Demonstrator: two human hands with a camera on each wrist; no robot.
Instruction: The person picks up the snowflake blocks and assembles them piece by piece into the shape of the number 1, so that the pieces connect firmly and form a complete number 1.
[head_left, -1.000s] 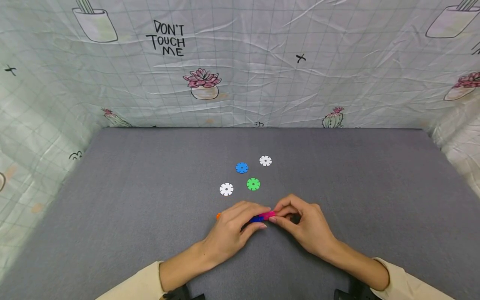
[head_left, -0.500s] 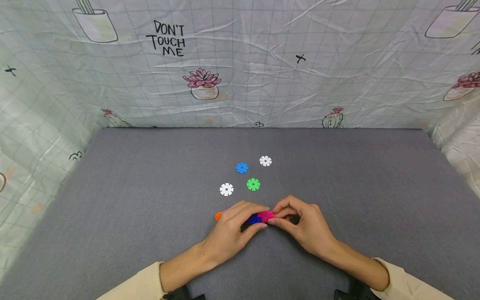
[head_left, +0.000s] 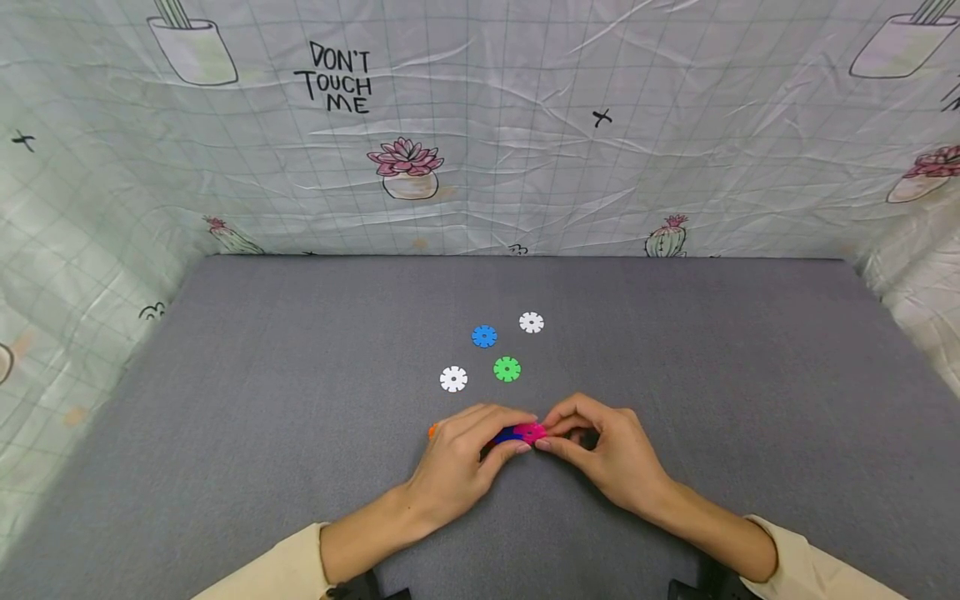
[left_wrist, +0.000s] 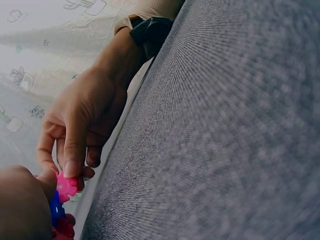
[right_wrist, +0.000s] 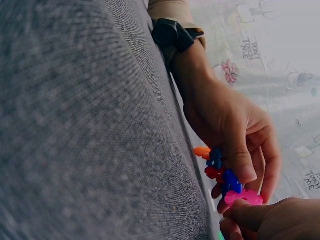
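Note:
Both hands meet over a short chain of notched plastic discs slotted together. My left hand point(head_left: 459, 454) arches over the chain and grips it between thumb and fingers, hiding most of it in the head view. My right hand point(head_left: 615, 450) pinches the pink disc point(head_left: 530, 433) at the chain's right end. Beside the pink one is a dark blue disc point(right_wrist: 231, 181). Farther along, the right wrist view shows a red disc point(right_wrist: 214, 173), a lighter blue disc point(right_wrist: 215, 158) and an orange disc point(right_wrist: 202, 152) at the far end.
Several loose notched discs lie flat beyond the hands: a white disc point(head_left: 453, 379), a green disc point(head_left: 507, 369), a blue disc point(head_left: 484, 336) and another white disc point(head_left: 532, 322). The grey tabletop point(head_left: 300, 350) ends at a printed cloth backdrop point(head_left: 495, 167).
The pink disc has turned from nearly edge-on to showing more of its face, and has shifted slightly left. Both hands keep their hold; the loose discs stay put.

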